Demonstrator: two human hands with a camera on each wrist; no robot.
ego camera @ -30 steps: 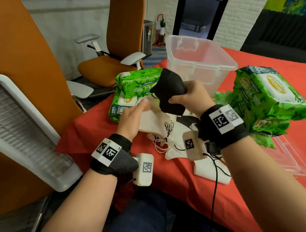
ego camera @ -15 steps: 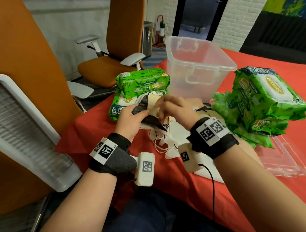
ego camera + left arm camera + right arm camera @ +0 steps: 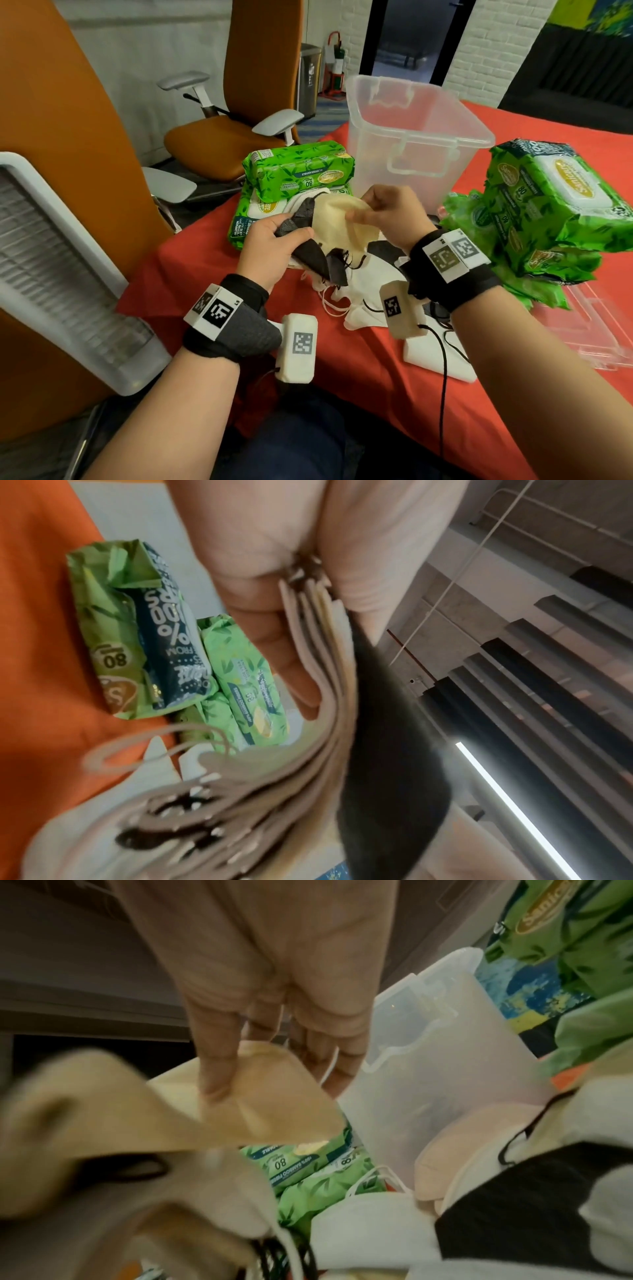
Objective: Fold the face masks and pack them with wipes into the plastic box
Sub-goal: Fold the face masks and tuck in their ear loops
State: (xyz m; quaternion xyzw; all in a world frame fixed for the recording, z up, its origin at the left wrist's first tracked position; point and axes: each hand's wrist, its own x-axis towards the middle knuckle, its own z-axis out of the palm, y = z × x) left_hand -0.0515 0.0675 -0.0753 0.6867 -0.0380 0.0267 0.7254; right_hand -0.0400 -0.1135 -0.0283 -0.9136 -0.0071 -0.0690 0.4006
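Left of the left hand (image 3: 270, 246) and just beyond it lie two stacked green wipes packs (image 3: 294, 171) on the red table (image 3: 376, 394). The left hand grips a stack of folded masks (image 3: 329, 723), thumb on top over a black mask (image 3: 308, 253); loose ear loops dangle below the fingers. Between the two hands, a cream mask (image 3: 342, 222) rests against the stack. The right hand (image 3: 390, 216) pinches its upper edge, thumb against fingers. Under and just nearer than both hands lies a pile of white and black masks (image 3: 370, 284). Beyond the right hand, close by, stands the clear box (image 3: 411, 137), open-topped. Right of the right hand sits a heap of wipes packs (image 3: 548, 212), and nearer, the clear lid (image 3: 596, 332) lies flat.
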